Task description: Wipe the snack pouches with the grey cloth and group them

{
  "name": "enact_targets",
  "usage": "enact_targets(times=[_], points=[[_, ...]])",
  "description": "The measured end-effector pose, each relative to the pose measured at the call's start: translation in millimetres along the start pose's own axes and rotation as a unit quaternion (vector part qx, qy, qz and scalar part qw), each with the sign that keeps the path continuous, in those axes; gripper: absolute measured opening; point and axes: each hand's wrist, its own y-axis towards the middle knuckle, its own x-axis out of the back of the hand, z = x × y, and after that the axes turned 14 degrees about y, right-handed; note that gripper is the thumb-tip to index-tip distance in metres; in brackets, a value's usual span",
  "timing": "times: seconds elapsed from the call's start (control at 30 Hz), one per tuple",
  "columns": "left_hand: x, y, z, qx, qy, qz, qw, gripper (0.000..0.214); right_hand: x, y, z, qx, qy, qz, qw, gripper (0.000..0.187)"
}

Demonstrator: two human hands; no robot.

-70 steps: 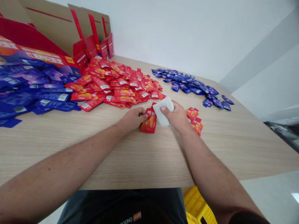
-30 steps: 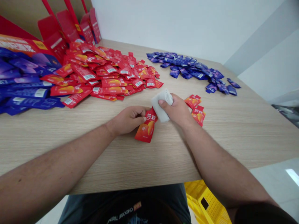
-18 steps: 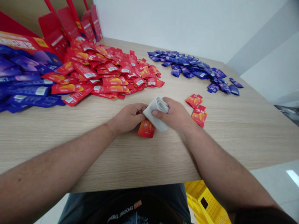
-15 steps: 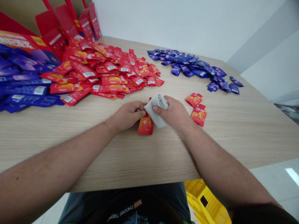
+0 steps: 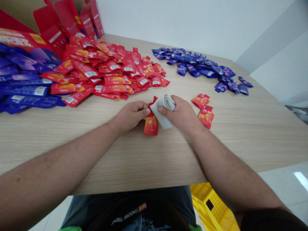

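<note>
In the head view I see the left grip [image 5: 128, 117] closed on the top of a red sachet [image 5: 150, 125], which lies between both hands on the table [image 5: 154, 160]. The right grip [image 5: 181, 112] is clamped on a folded grey cloth [image 5: 163, 107] pressed over the sachet. If the cloth pulls too strong, the sachet could slip away toward the loose sachets [image 5: 206, 117] at two o'clock or the red pile [image 5: 115, 77] at ten o'clock
</note>
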Motion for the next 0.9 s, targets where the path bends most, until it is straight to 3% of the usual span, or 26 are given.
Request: enact_targets(times=[0.17,0.3,0.47,0.6,0.73,0.9], points=[[-2.7,0.6,-0.4,0.024,-0.051,0.002,0.998,0.02,-1.4,-1.6,1.5,0.026,0.002,0.024,0.999,0.034],[-6.0,1.1,-2.4,0.048,-0.141,-0.017,0.989,0.017,-7.3,-5.1,3.7,0.021,-0.013,-0.007,1.0,0.033],[-8.6,2.7,-3.4,0.045,-0.156,-0.056,0.985,0.017,-19.2,-9.9,6.4,0.106,-0.037,0.093,0.989,0.031],[-9.5,3.6,-0.4,0.036,-0.15,-0.074,0.985,0.02,-21.9,-10.4,5.5,0.074,-0.068,-0.003,0.995,0.028],[-9.8,4.0,4.5,0.006,-0.066,-0.098,0.993,0.02,-21.9,-11.5,6.5,0.12,-0.051,0.064,0.989,0.025],[-11.6,5.2,6.3,-0.007,-0.069,-0.122,0.99,0.023,-18.4,-9.3,4.6,0.094,-0.065,0.005,0.993,0.027]])
